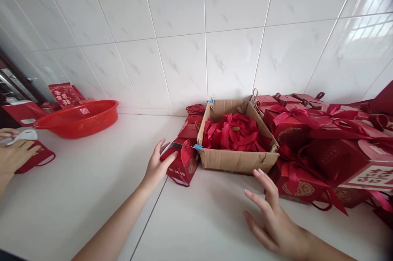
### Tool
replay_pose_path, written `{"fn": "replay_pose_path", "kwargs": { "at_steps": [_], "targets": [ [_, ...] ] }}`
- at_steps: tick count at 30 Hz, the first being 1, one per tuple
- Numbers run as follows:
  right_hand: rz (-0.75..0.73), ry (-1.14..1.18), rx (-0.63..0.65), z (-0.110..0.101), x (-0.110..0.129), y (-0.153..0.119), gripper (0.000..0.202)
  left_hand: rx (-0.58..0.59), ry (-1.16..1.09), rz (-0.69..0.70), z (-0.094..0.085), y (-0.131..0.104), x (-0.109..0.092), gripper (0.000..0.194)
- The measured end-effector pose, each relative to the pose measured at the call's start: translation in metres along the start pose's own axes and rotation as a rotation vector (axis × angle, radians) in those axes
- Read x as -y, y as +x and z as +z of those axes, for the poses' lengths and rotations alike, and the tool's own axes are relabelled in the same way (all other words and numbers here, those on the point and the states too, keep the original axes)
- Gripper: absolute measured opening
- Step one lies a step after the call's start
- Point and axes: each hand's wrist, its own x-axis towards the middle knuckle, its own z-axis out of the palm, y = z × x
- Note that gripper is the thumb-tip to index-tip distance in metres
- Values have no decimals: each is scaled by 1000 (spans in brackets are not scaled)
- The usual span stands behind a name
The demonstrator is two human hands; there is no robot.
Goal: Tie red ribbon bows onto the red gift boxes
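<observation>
My left hand [159,164] is at a small red gift box [183,162] with a cord handle, its thumb and fingers apart across the box's left top edge. The box stands left of an open cardboard carton [236,162] filled with red ribbons [231,132]. My right hand [270,216] hovers in front of the carton's right corner, fingers spread, holding nothing. Right of the carton are stacked red gift boxes [294,130] tied with ribbon bows.
A red plastic basket [80,119] stands at the back left, near a red printed packet [66,94]. Another person's hands [15,154] handle a red box [37,156] at the far left. White tiled wall [181,64] runs behind the white counter [101,171].
</observation>
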Motion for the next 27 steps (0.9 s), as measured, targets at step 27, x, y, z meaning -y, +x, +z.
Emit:
{"fn": "replay_pose_path", "kwargs": {
  "at_steps": [27],
  "targets": [
    [89, -109, 230, 8, 2, -7, 98, -74, -550, -416, -12, 6, -16, 19]
  ]
}}
